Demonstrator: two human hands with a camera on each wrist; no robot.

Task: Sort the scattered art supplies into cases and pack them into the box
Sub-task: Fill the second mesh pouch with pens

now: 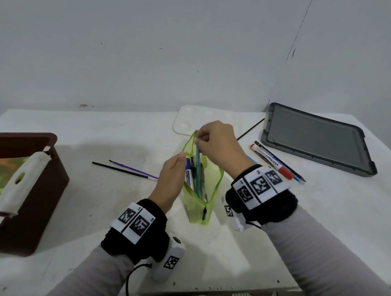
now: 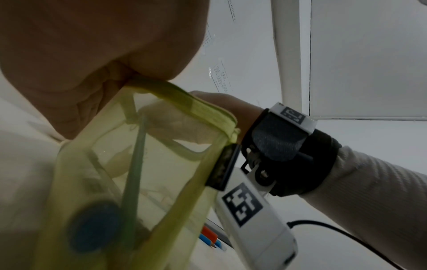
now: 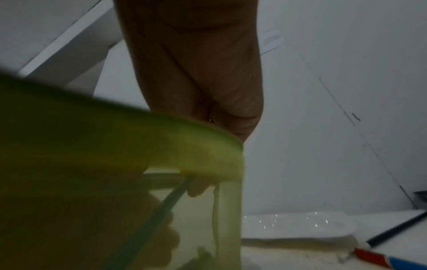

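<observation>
A lime-green mesh pencil case (image 1: 213, 188) stands unzipped at the table's middle, holding a blue marker (image 1: 188, 171) and several pens. My left hand (image 1: 172, 174) grips its left rim (image 2: 161, 87), keeping it wide. My right hand (image 1: 215, 144) pinches the top of a teal pen (image 1: 198, 161) whose lower part is inside the case; through the mesh the pen (image 2: 136, 164) slants down. On the table lie a red whiteboard marker (image 1: 272, 161), a dark pen (image 1: 280, 161), a purple brush (image 1: 131, 169) and a black brush (image 1: 120, 169). The brown box (image 1: 46, 186) stands at the left.
A white paint palette (image 1: 183, 120) lies behind the case. A grey lid (image 1: 315, 138) rests at the right, with a thin black stick (image 1: 250, 129) beside it. Inside the brown box sit a white roll pouch (image 1: 25, 181) and a colourful book.
</observation>
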